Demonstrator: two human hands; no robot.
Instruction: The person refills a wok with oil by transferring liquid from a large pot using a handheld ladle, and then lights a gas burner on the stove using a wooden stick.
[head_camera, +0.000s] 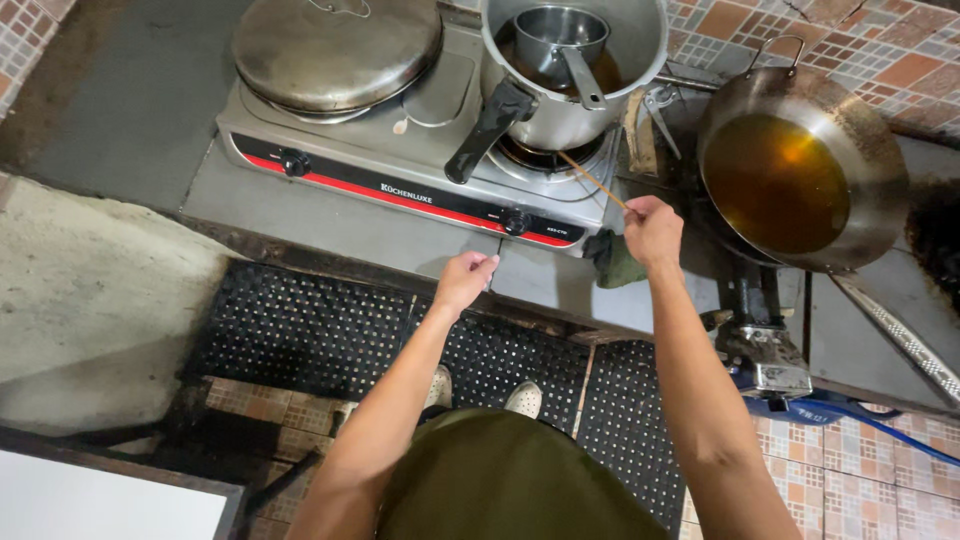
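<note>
My right hand (652, 229) pinches a thin wooden stick (592, 181) whose far tip reaches under the steel pot (575, 105) at the right burner of a two-burner gas stove (400, 170). The pot has a black handle (488, 130) and holds a steel ladle (565, 45) in dark liquid. My left hand (466, 279) is loosely closed just in front of the stove, near the right knob (514, 221); I see nothing in it.
A large lidded pan (335, 50) covers the left burner. A wok of amber oil (790, 170) sits on a separate burner at right, a green cloth (615, 262) beside the stove. Black rubber mats (400, 340) cover the floor at my feet.
</note>
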